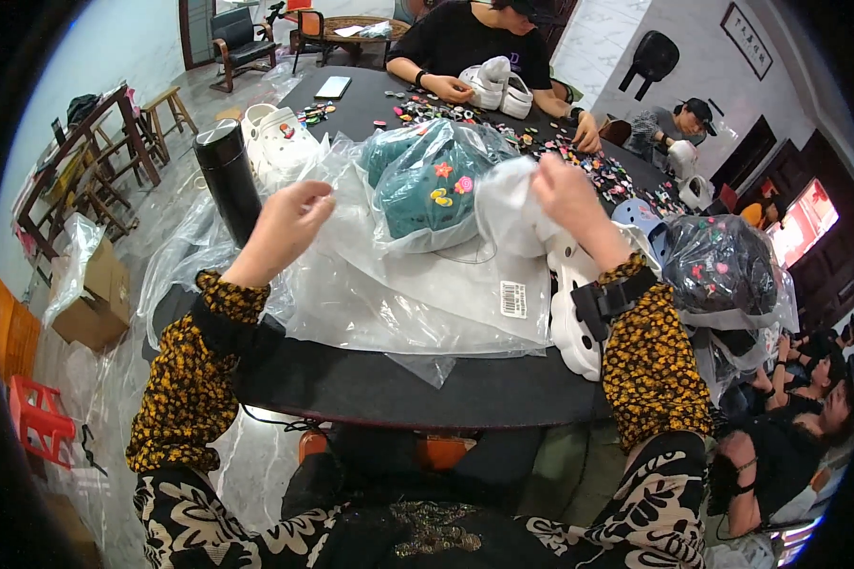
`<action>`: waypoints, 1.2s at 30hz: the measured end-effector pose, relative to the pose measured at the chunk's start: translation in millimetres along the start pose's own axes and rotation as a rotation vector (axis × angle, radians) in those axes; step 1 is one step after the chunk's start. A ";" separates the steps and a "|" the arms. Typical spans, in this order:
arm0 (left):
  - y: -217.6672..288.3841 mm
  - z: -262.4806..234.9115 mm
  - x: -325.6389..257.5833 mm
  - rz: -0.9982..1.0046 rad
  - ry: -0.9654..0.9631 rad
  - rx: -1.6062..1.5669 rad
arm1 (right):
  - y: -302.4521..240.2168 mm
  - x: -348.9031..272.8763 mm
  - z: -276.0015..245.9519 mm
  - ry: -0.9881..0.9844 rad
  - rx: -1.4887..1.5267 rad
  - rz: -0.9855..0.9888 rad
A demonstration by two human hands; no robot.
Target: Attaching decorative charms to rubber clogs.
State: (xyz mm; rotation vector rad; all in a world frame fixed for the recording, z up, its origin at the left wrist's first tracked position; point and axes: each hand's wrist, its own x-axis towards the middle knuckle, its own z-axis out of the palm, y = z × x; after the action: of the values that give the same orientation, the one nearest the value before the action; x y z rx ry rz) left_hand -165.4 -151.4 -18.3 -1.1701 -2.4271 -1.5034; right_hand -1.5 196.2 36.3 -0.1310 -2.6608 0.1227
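Note:
A pair of teal clogs (417,213) lies inside a clear plastic bag (380,299) on the dark table before me. Star, flower and flip-flop charms sit on the teal clogs, and a white label (513,300) is stuck on the bag. At the bag's left side, my left hand (289,223) is closed in a pinch on what looks like its thin film. My right hand (571,197) pinches the whitish bunched film at the right. White clogs (571,322) stand beside my right forearm, partly covered by it.
A black bottle (226,175) and white clogs (283,142) stand at the left. Loose charms (626,180) cover the far side, where a co-worker (474,47) handles white clogs. Bagged dark clogs (721,266) lie at the right. A phone (333,88) rests farther back.

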 end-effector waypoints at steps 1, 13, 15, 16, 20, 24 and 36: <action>-7.5 -5.6 -0.3 0.078 0.080 0.129 | 1.1 5.2 -9.8 0.173 0.081 0.071; -41.5 -4.0 -28.8 -0.201 -0.031 0.127 | -133.2 -63.9 -7.6 -0.226 0.633 -0.230; -57.3 4.7 -31.9 -0.166 0.030 0.094 | -145.8 -72.9 3.1 -0.467 0.487 -0.516; -61.7 5.6 -35.0 -0.139 0.097 0.072 | -145.7 -68.7 1.6 -0.461 0.483 -0.514; -52.3 -5.9 -46.2 -0.086 0.158 0.197 | -119.0 -10.5 -13.7 -0.267 0.581 -0.244; -29.6 -8.5 -50.2 -0.409 -0.068 -0.192 | -52.7 32.8 15.3 0.087 0.220 -0.288; -33.9 -4.3 -62.5 -0.297 -0.211 0.048 | 26.1 79.8 39.0 0.256 0.006 -0.027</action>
State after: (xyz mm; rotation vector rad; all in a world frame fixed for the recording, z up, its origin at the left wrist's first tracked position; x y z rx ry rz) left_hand -143.4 -198.4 -67.1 -1.0445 -2.8693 -1.4444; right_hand -88.1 228.6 35.0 -0.1008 -2.4059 0.0983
